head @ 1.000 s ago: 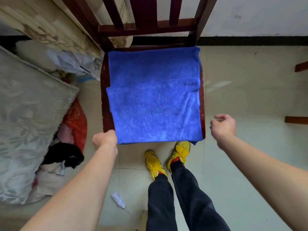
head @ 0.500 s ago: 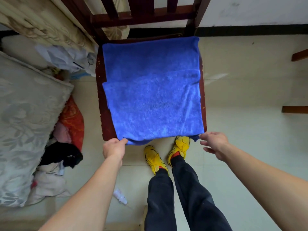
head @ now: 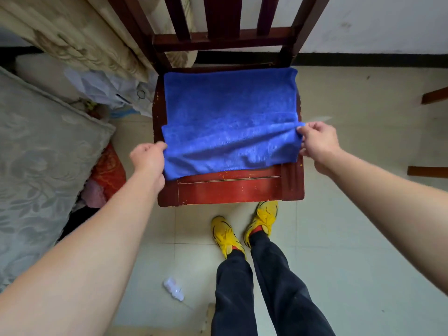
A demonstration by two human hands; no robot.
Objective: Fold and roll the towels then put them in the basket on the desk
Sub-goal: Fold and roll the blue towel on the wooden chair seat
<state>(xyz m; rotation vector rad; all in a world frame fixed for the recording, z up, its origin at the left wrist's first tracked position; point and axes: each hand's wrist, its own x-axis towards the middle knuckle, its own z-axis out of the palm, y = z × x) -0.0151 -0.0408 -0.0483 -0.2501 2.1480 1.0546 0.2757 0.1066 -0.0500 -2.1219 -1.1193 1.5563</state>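
A blue towel (head: 230, 110) lies on the seat of a dark red wooden chair (head: 232, 190). Its near part is lifted off the seat and folded back toward the chair's backrest, so the seat's front strip is bare. My left hand (head: 149, 157) pinches the towel's left near corner. My right hand (head: 317, 139) pinches the right near corner, slightly farther back. The cloth sags in loose wrinkles between the two hands. No basket or desk is in view.
A patterned mattress (head: 36, 166) and a pile of clothes (head: 106, 175) fill the left side. A small plastic bottle (head: 173, 288) lies on the tiled floor by my yellow shoes (head: 242, 226). Other wooden furniture parts (head: 429, 170) show at the right edge.
Both hands took hold of the towel's near corners at the seat's front edge and carried them up and back, folding the near part over the towel.
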